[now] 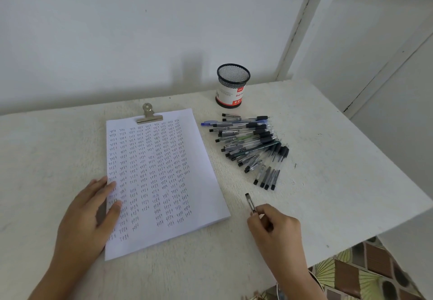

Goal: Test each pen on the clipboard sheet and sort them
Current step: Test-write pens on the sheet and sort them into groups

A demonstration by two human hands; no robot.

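R hand [274, 227] pinches pen [249, 202], maybe capped, L hand [90, 209] on sheet [206, 182]

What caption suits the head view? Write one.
Left hand rests on the white written-over clipboard sheet; right hand grips a clear black-capped pen near the pen pile.

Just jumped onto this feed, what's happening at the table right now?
A person is testing pens. The left hand lies flat on the left edge of the sheet, which is nearly full of small "test" marks. The right hand pinches one pen just right of the sheet, off the paper. A pile of pens lies further back on the table, and no pens stick out of the mesh cup behind it.
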